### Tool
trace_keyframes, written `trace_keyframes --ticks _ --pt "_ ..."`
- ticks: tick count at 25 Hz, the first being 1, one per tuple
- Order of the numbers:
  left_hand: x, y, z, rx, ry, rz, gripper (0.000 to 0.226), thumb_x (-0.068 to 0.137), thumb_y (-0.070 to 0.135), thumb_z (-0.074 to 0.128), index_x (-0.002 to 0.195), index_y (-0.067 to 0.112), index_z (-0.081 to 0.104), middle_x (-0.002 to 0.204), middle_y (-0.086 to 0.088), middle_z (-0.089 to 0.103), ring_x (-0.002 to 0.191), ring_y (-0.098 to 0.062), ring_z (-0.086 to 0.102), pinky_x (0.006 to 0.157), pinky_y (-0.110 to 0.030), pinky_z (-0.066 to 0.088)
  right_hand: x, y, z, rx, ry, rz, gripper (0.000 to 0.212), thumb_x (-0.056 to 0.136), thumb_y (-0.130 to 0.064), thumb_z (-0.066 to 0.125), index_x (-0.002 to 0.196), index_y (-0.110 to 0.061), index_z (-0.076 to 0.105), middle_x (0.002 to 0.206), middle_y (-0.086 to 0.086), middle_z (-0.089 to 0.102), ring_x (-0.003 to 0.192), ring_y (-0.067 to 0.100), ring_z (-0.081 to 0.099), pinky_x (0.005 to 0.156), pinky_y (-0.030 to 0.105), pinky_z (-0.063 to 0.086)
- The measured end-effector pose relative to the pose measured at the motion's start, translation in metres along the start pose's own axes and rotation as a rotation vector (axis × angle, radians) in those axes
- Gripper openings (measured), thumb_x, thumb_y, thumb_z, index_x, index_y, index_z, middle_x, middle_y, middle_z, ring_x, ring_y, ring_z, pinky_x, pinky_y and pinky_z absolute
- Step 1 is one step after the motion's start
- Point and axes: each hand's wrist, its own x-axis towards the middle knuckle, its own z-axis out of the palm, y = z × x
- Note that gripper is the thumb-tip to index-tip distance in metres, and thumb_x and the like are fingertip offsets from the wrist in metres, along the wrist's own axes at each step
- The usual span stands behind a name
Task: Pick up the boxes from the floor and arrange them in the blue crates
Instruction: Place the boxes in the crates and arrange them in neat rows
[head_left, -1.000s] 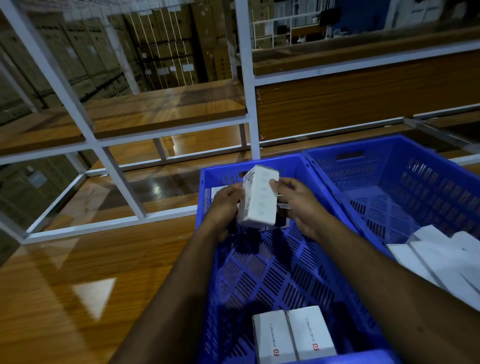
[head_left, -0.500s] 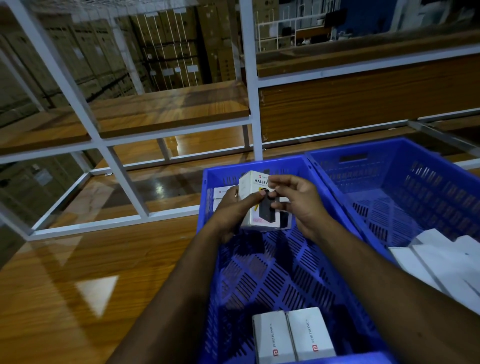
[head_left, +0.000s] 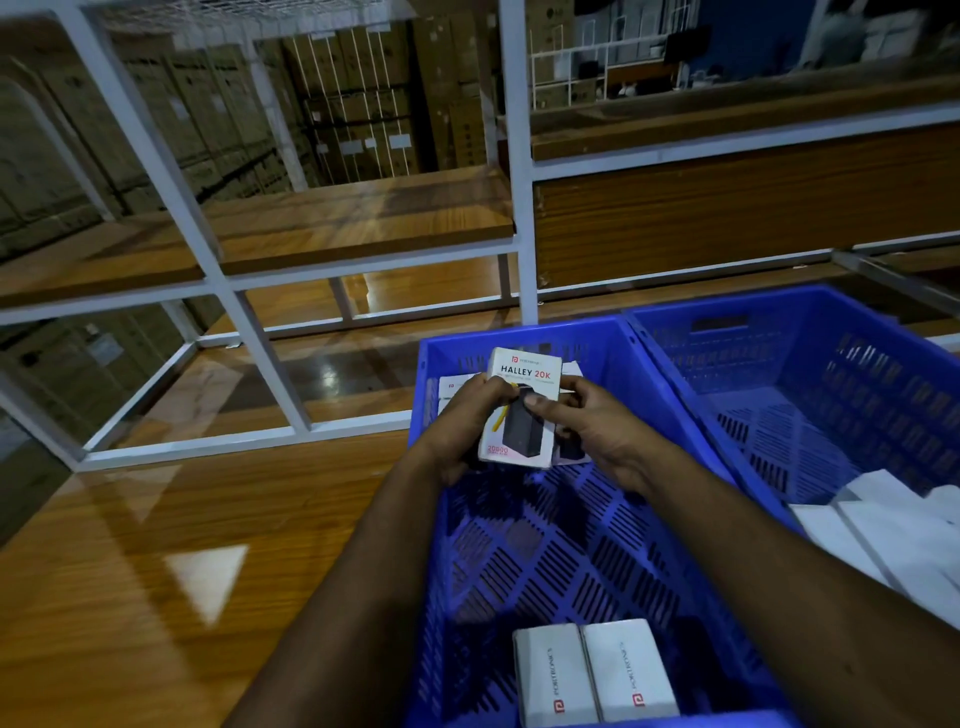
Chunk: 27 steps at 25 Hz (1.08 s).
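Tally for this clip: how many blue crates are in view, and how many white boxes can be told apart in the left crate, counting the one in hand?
Blue crates: 2, left crate and right crate.
Held Halley 20K box, gripped by left hand and right hand: 1.
Portronics boxes by the near wall: 2.
Boxes at the far wall: partly hidden, not counted.
Total: 5.

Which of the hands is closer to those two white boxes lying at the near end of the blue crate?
Neither, clearly. The left hand and right hand both grip the Halley 20K box at the crate's far end, about equally far from the two white boxes.
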Motion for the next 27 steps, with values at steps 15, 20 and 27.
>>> trace_keyframes --ticks 15,20,27 --pt "0.006 -0.009 -0.041 0.759 0.854 0.19 0.016 0.094 0.021 0.059 0.103 0.026 0.072 0.107 0.003 0.074 0.099 -0.019 0.067 0.074 -0.028 0.044 0.026 0.067 0.035 -0.603 0.062 0.118 0.074 0.073 0.0 0.083 0.135 -0.009 0.045 0.127 0.01 0.059 0.117 0.03 0.057 0.09 0.04 0.054" --pt "0.006 -0.006 -0.037 0.864 0.823 0.166 0.018 0.096 0.02 0.057 0.106 0.025 0.071 0.106 0.0 0.074 0.1 -0.023 0.067 0.081 -0.034 0.049 0.042 0.08 0.054 -0.602 0.09 0.078 0.035 0.085 0.0 0.07 0.113 -0.01 0.052 0.1 0.003 0.059 0.106 0.024 0.061 0.088 0.032 0.05" --pt "0.009 -0.007 -0.036 0.839 0.823 0.148 0.015 0.097 0.022 0.057 0.105 0.027 0.069 0.105 0.003 0.073 0.096 -0.019 0.068 0.086 -0.038 0.054 0.042 0.087 0.071 -0.756 0.133 0.127 0.037 0.086 -0.019 0.074 0.07 -0.026 0.041 0.084 -0.001 0.052 0.114 0.032 0.06 0.088 0.031 0.044"
